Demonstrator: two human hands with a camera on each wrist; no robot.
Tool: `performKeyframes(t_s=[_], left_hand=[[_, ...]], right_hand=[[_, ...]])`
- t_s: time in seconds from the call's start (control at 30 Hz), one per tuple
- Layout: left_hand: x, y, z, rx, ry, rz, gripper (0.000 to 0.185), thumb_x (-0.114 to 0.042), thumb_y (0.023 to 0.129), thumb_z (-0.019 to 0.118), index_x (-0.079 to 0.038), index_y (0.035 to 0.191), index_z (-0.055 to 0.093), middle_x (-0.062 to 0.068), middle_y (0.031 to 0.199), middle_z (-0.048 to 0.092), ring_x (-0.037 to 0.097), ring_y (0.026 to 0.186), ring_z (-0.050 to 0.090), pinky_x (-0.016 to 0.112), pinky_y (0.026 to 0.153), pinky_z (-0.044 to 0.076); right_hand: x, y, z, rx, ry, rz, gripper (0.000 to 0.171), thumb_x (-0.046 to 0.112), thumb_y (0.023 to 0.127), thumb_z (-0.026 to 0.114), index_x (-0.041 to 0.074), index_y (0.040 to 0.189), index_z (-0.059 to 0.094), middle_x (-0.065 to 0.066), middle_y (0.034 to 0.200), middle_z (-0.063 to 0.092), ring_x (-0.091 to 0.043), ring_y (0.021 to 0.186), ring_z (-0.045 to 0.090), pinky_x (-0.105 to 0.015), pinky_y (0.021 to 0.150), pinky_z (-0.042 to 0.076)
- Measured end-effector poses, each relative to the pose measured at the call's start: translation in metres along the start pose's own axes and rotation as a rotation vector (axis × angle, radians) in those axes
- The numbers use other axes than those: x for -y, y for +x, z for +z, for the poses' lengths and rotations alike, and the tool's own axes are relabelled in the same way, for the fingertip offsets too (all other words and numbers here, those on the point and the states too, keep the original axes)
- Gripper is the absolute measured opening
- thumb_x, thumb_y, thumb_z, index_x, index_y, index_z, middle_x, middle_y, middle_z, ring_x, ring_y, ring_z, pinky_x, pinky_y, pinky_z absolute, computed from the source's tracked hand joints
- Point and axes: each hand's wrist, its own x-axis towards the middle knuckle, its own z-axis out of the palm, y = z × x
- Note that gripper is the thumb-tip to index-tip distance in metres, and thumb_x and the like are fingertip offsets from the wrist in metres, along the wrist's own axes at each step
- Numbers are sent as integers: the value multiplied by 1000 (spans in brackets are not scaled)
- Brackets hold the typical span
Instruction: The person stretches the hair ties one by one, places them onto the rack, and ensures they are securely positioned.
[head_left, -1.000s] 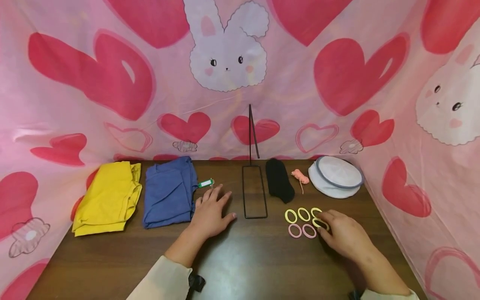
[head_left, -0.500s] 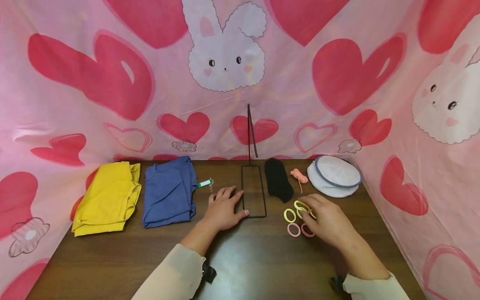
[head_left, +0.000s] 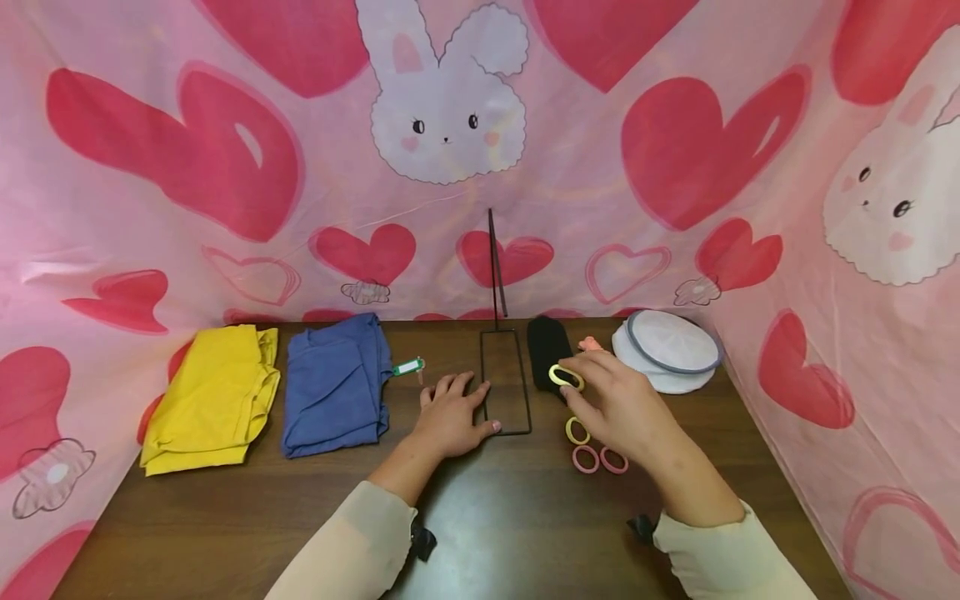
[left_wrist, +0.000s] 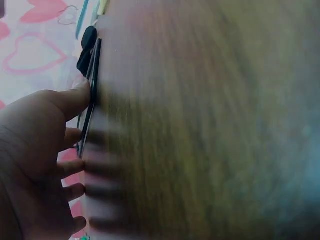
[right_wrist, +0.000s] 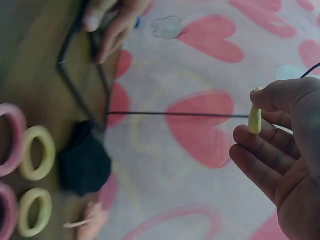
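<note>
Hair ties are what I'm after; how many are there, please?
5: one yellow tie in the right hand; two yellow ties and two pink ties on the table; others may be hidden.

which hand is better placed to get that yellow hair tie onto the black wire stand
The right. The right hand already pinches a yellow hair tie lifted off the table, close to the black wire stand. The left hand lies flat, its fingers resting against the stand's base, so it is probably better for steadying it.

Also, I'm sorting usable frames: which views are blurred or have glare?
Head view: sharp, with soft glare on the table. Left wrist view: heavily motion-blurred, the left hand and wire stand smeared. Right wrist view: mildly soft, the yellow hair tie readable.
</note>
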Motion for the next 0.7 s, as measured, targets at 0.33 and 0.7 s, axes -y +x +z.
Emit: performKeyframes(t_s=[0.33, 0.7], left_hand=[[1, 1, -2, 31, 13, -7, 79, -71, 95, 56, -34, 162, 38, 7, 169, 27, 36, 152, 23, 70, 114, 20], [0, 4, -2, 47, 19, -24, 78, -69, 96, 57, -32, 162, 38, 6, 169, 26, 37, 153, 21, 70, 113, 20]], right_hand=[[28, 43, -15, -102, 64, -90, 33, 15, 87, 80, 7, 118, 76, -8, 114, 73, -24, 102, 72, -44, 88, 58], [50, 78, -32, -218, 86, -214, 31, 15, 89, 78, 5, 118, 76, -9, 108, 73, -24, 95, 71, -42, 83, 57]])
